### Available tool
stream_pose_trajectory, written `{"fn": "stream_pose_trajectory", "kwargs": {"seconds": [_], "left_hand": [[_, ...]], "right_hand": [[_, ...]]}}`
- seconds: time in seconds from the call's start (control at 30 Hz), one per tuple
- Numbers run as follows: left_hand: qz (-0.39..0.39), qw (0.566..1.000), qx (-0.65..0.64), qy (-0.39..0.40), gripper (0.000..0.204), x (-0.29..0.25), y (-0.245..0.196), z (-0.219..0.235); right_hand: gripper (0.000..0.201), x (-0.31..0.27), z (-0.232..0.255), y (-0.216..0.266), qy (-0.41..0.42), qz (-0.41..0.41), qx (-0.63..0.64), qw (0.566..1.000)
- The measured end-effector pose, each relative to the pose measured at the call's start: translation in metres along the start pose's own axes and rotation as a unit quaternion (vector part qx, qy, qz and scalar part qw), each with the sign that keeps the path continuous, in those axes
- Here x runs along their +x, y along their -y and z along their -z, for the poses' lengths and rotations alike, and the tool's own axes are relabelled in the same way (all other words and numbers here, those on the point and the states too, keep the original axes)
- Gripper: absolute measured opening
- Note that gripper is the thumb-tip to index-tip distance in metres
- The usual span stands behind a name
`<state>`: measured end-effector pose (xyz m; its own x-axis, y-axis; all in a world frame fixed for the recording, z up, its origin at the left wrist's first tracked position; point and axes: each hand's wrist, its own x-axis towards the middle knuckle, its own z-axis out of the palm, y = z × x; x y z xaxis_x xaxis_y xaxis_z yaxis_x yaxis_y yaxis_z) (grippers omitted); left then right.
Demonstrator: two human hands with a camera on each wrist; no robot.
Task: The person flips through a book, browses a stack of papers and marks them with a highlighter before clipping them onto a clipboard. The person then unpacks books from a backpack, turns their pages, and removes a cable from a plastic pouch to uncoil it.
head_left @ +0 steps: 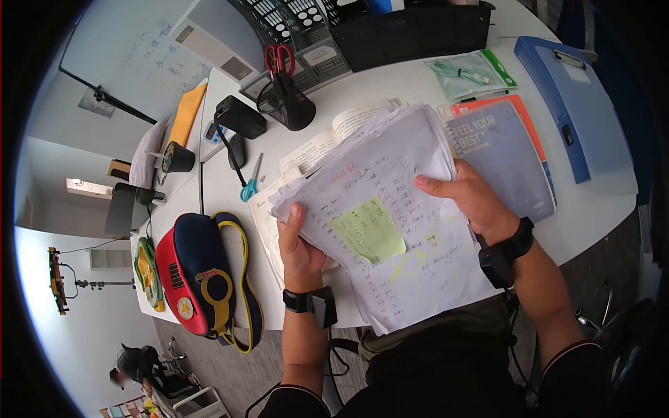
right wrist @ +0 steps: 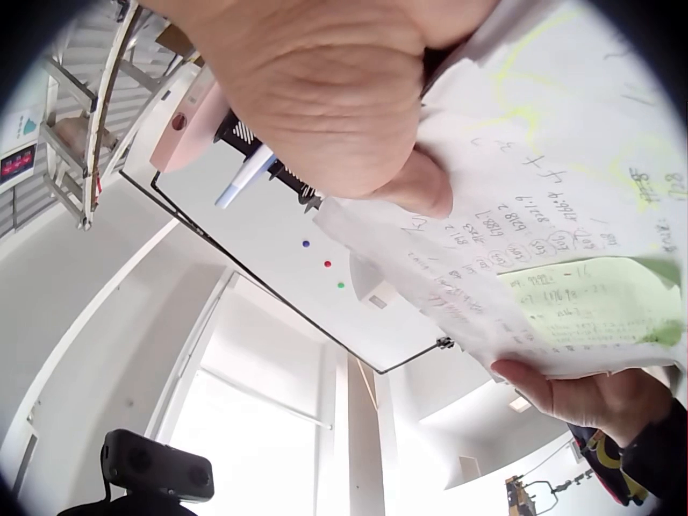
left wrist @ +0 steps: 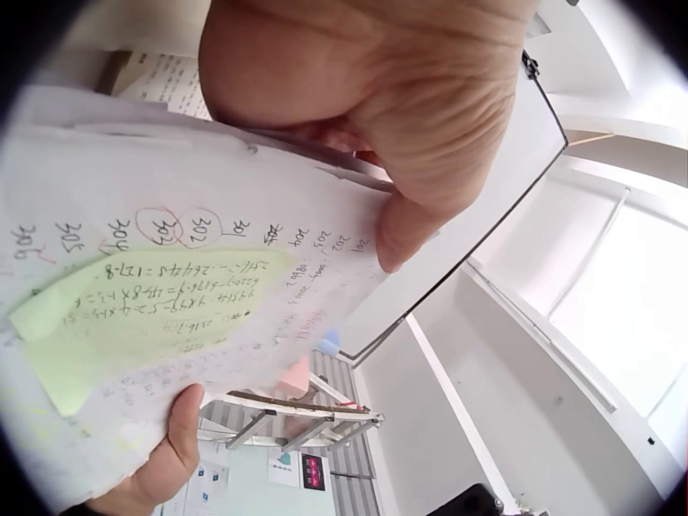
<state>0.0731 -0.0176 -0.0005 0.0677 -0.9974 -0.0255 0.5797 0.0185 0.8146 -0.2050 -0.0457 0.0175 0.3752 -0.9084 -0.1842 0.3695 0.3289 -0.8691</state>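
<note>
Both hands hold a stack of handwritten papers [head_left: 432, 279] above the front of the desk, tilted in the head view. My left hand [head_left: 298, 247] grips the left edge, its thumb on the top sheet and its other fingers hidden behind. On the opposite edge my right hand [head_left: 477, 198] grips the stack the same way, thumb lying on the writing. A green sticky note [head_left: 369, 230] covered in handwriting lies on the top sheet; the left wrist view shows the note [left wrist: 161, 301] with rows of figures. Behind the stack an open book [head_left: 306, 155] is partly covered.
Left on the desk [head_left: 418, 87] lie a red and navy bag [head_left: 198, 272] and blue scissors [head_left: 252, 182]. A pen cup [head_left: 296, 108] with red-handled scissors stands behind. To the right are a grey notebook [head_left: 502, 164], a blue file folder [head_left: 578, 111] and a bagged cable [head_left: 467, 73].
</note>
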Motion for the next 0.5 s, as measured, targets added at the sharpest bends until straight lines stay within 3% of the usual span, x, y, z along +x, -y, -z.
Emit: {"fn": "stream_pose_trajectory", "kwargs": {"seconds": [0.2,0.27,0.3,0.37,0.5], "left_hand": [[-0.002,0.999,0.033,0.013,0.056,-0.001,0.0,-0.006],[0.012,1.0,0.005,0.019,0.055,-0.002,-0.001,-0.005],[0.014,1.0,0.004,0.02,0.055,-0.002,-0.002,-0.005],[0.044,0.998,-0.049,0.007,0.054,-0.004,-0.001,-0.006],[0.088,0.993,-0.082,0.007,0.054,0.0,-0.002,0.002]], "right_hand": [[0.04,0.001,0.001,0.001,0.003,0.009,0.012,1.0],[0.041,0.003,0.003,-0.002,-0.03,0.097,-0.064,0.993],[0.041,0.005,0.0,-0.004,-0.032,0.096,-0.065,0.993],[0.041,0.006,-0.009,-0.006,-0.082,0.222,-0.054,0.97],[0.044,0.001,-0.003,-0.003,-0.039,0.152,-0.061,0.986]]}}
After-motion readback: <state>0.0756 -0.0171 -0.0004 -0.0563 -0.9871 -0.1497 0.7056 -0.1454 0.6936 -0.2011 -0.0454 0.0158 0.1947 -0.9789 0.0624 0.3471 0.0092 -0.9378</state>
